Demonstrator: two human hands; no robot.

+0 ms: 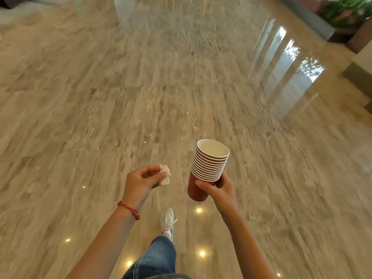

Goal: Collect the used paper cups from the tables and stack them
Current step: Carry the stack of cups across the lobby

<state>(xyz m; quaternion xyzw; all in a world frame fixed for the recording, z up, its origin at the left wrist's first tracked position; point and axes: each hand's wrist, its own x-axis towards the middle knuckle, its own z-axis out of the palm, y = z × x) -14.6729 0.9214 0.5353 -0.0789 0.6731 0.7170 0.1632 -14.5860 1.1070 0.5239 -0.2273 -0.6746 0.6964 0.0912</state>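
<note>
A stack of several red paper cups (pixel 208 167) with white insides tilts a little to the left, its open mouth facing up. My right hand (pixel 218 188) grips the lowest cup of the stack from the right side, fingers wrapped around its wall. To the left, my left hand (pixel 141 182) pinches a crumpled white tissue (pixel 165 174) between thumb and fingertips. A red string bracelet sits on the left wrist. Both hands hang in the air above the floor, about a hand's width apart.
A glossy beige marble floor (pixel 141 97) spreads all around, blurred by motion. My white shoe (pixel 167 220) and a jeans leg show below. A planter with green leaves (pixel 346 11) and a low ledge stand at the far right. A white pillar base (pixel 118 9) rises at the top.
</note>
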